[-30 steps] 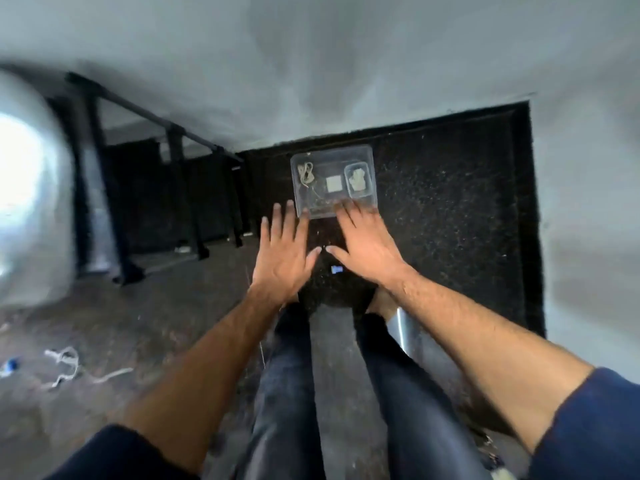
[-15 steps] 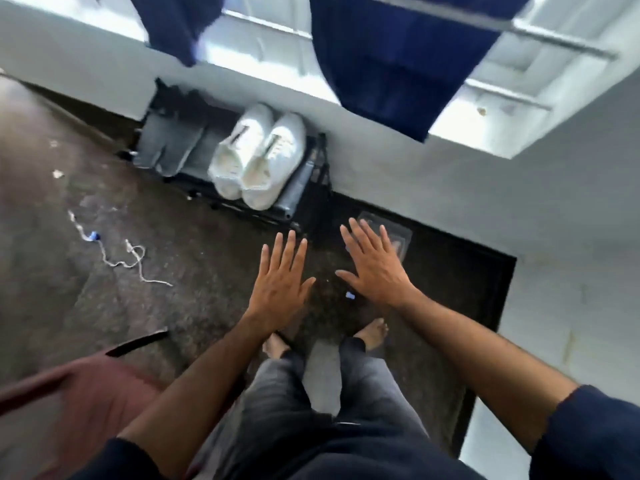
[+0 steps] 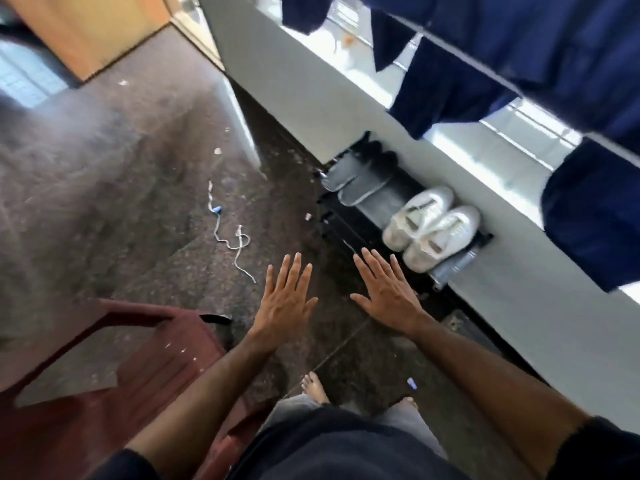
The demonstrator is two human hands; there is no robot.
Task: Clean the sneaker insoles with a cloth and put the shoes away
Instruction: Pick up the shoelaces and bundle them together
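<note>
A pair of white sneakers (image 3: 429, 230) sits side by side on top of a low black shoe rack (image 3: 332, 216) against the white wall, right of centre. Both my hands are held out flat, palms down, fingers spread, holding nothing. My left hand (image 3: 284, 299) hovers over the dark floor. My right hand (image 3: 384, 292) is just below and left of the sneakers, not touching them. No cloth is visible in either hand.
Grey slippers (image 3: 353, 183) lie on the rack left of the sneakers. A dark red plastic chair (image 3: 114, 372) stands at lower left. White string (image 3: 228, 237) and scraps litter the floor. Dark blue clothes (image 3: 519, 57) hang above the wall ledge. My bare feet (image 3: 313, 388) stand below.
The view has swung left, from the clear tray on the dark mat to the shoe rack and floor. Both hands stay flat, spread and empty throughout. The chair has come into view.
</note>
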